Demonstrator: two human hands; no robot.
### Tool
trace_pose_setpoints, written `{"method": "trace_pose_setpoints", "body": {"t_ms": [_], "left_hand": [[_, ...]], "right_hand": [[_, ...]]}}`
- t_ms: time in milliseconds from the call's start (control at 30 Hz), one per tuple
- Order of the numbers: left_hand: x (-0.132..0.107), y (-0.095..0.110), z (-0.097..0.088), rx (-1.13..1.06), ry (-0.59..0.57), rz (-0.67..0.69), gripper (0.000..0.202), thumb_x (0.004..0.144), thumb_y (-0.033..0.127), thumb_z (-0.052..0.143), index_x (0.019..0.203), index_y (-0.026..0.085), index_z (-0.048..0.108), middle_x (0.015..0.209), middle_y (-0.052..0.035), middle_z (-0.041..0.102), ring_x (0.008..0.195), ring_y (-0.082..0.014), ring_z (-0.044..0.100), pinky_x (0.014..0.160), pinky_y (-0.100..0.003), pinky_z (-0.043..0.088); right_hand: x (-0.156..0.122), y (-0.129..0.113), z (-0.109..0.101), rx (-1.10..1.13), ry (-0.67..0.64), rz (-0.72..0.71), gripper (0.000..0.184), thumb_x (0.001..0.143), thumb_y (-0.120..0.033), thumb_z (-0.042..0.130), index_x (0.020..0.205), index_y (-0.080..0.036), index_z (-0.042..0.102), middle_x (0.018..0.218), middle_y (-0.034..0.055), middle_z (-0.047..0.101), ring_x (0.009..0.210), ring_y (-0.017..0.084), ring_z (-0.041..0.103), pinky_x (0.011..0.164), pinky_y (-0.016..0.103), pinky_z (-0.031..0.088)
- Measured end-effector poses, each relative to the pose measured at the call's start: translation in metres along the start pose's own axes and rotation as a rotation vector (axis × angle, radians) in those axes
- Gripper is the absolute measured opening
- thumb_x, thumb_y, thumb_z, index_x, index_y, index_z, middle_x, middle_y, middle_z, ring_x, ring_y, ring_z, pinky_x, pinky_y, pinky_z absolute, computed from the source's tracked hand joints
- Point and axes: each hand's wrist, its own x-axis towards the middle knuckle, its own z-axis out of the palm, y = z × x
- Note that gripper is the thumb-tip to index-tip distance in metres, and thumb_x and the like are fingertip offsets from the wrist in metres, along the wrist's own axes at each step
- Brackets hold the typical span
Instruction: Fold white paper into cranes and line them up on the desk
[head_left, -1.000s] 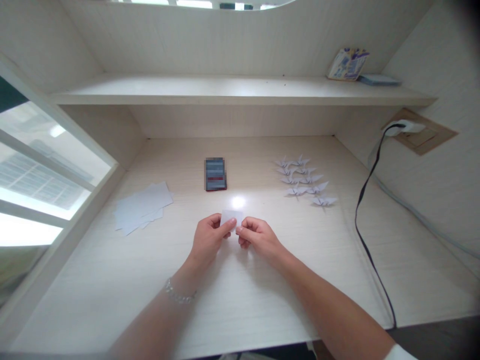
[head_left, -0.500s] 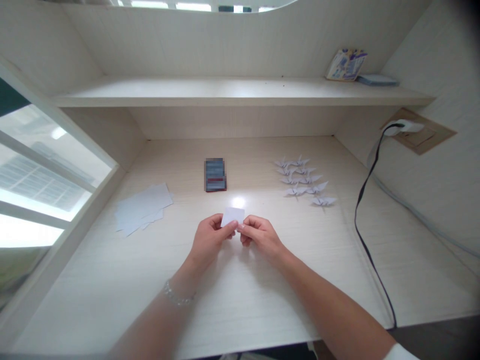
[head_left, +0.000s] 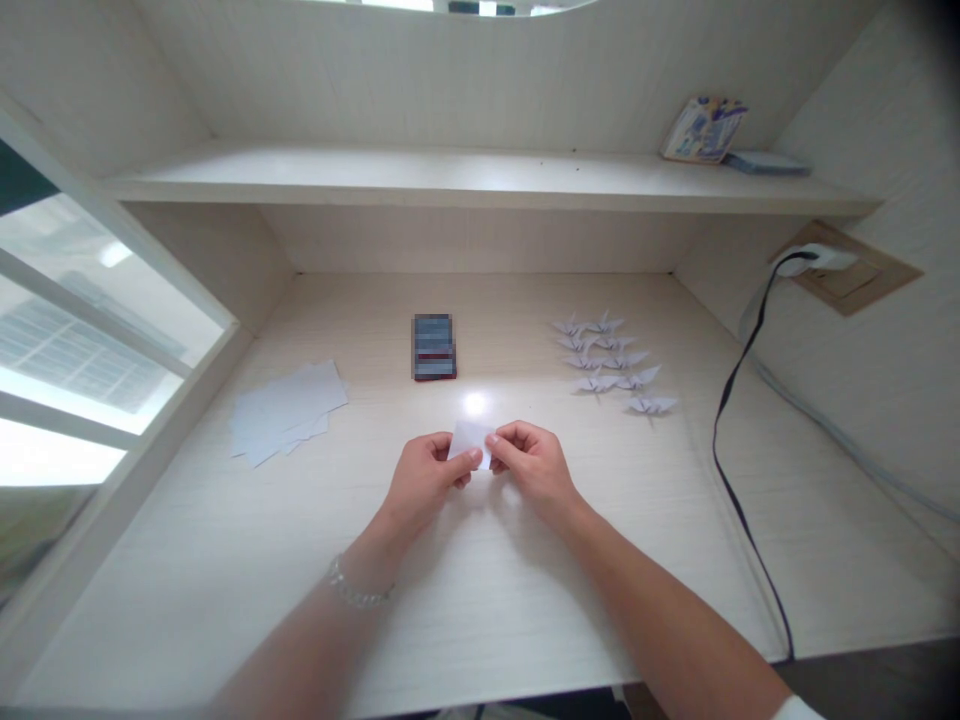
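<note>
A small white sheet of paper (head_left: pixel 469 438) is held up over the middle of the desk between both hands. My left hand (head_left: pixel 429 474) pinches its lower left part, thumb on top and fingers curled behind. On the right edge, my right hand (head_left: pixel 534 462) grips the same paper between thumb and forefinger. Several folded white paper cranes (head_left: pixel 615 361) stand in rows to the right, beyond my right hand. Off to the left lies a loose spread of white paper sheets (head_left: pixel 289 408). A dark, blurred-out rectangular object (head_left: pixel 433 347) rests behind the held paper.
A shelf (head_left: pixel 450 178) runs across the back, carrying a printed packet (head_left: pixel 703 130) and a flat bluish item (head_left: pixel 769 163). At the right, a black cable (head_left: pixel 724 400) drops from a wall socket (head_left: pixel 851 268) across the desk (head_left: pixel 315 560). A window (head_left: pixel 82 330) borders the left side.
The right hand has moved up along the paper's right edge, and the thumbs are farther apart. The paper sits slightly lower and is turned a little. The view has shifted slightly.
</note>
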Motion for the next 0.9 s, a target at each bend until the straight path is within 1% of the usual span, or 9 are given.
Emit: {"method": "trace_pose_setpoints", "body": {"t_ms": [167,233,300,367,467,500,700,800,900], "left_hand": [[-0.001,0.002,0.001,-0.018,-0.016,-0.024,0.024,0.068,0.035,0.065,0.066,0.012,0.059,0.054,0.0004,0.052,0.05,-0.0086,0.044,0.049,-0.021,0.032],[-0.002,0.003,0.002,-0.004,-0.028,-0.041,0.025,0.068,0.035,0.066,0.066,0.012,0.059,0.053,0.0003,0.052,0.049,-0.0086,0.044,0.048,-0.021,0.032],[-0.002,0.003,0.002,0.019,-0.02,-0.048,0.026,0.068,0.037,0.065,0.065,0.011,0.059,0.053,-0.0001,0.053,0.049,-0.0088,0.044,0.048,-0.021,0.032],[-0.002,0.003,0.003,0.048,0.008,-0.034,0.027,0.069,0.038,0.065,0.066,0.011,0.059,0.054,-0.0006,0.054,0.05,-0.0093,0.046,0.048,-0.021,0.032],[-0.001,0.003,0.003,0.083,0.029,0.008,0.027,0.07,0.039,0.064,0.066,0.012,0.061,0.055,-0.0011,0.055,0.051,-0.0098,0.047,0.049,-0.021,0.034],[-0.001,0.003,0.003,0.093,0.033,0.019,0.027,0.07,0.039,0.064,0.067,0.012,0.061,0.056,-0.0012,0.056,0.052,-0.0099,0.048,0.049,-0.02,0.035],[0.003,0.004,-0.002,0.087,0.074,0.015,0.028,0.066,0.037,0.068,0.078,0.012,0.066,0.058,-0.002,0.059,0.051,-0.0101,0.05,0.049,-0.021,0.038],[0.007,0.003,-0.01,-0.022,0.167,0.015,0.031,0.063,0.034,0.072,0.084,0.012,0.064,0.056,-0.0003,0.058,0.049,-0.0095,0.05,0.048,-0.02,0.038],[0.008,0.002,-0.015,-0.104,0.242,0.068,0.029,0.065,0.032,0.071,0.086,0.013,0.064,0.058,0.0004,0.057,0.052,-0.0083,0.05,0.05,-0.019,0.039]], "right_hand": [[0.005,-0.001,-0.006,0.011,0.051,-0.007,0.019,0.072,-0.034,0.063,0.069,-0.015,0.062,0.056,0.0002,0.06,0.051,0.011,0.055,0.052,0.024,0.046],[0.008,-0.001,-0.012,0.06,0.146,-0.018,0.021,0.073,-0.036,0.063,0.071,-0.015,0.06,0.06,0.0009,0.061,0.052,0.011,0.055,0.051,0.024,0.046],[0.01,0.0,-0.017,0.069,0.181,-0.021,0.022,0.073,-0.037,0.063,0.072,-0.016,0.059,0.062,0.0008,0.061,0.053,0.011,0.055,0.051,0.023,0.046],[0.009,0.001,-0.017,0.056,0.119,0.004,0.024,0.074,-0.04,0.062,0.073,-0.016,0.058,0.062,0.0005,0.061,0.053,0.011,0.056,0.051,0.023,0.046],[0.004,0.003,-0.01,-0.042,-0.123,0.06,0.028,0.075,-0.044,0.06,0.069,-0.017,0.055,0.056,-0.0008,0.058,0.05,0.012,0.054,0.049,0.024,0.045],[0.002,0.003,-0.007,-0.087,-0.148,0.054,0.031,0.076,-0.045,0.058,0.064,-0.017,0.053,0.054,-0.0009,0.057,0.049,0.011,0.054,0.049,0.023,0.044],[0.001,0.005,-0.005,-0.163,-0.085,0.03,0.034,0.078,-0.046,0.055,0.061,-0.018,0.048,0.051,-0.0012,0.057,0.046,0.011,0.053,0.047,0.022,0.041],[0.003,0.005,-0.009,-0.131,-0.067,0.02,0.034,0.079,-0.046,0.055,0.06,-0.018,0.047,0.051,-0.0012,0.056,0.046,0.011,0.053,0.048,0.022,0.041],[0.003,0.005,-0.011,-0.097,-0.083,0.038,0.034,0.079,-0.046,0.055,0.06,-0.018,0.047,0.051,-0.0013,0.056,0.045,0.011,0.052,0.046,0.022,0.04]]}}
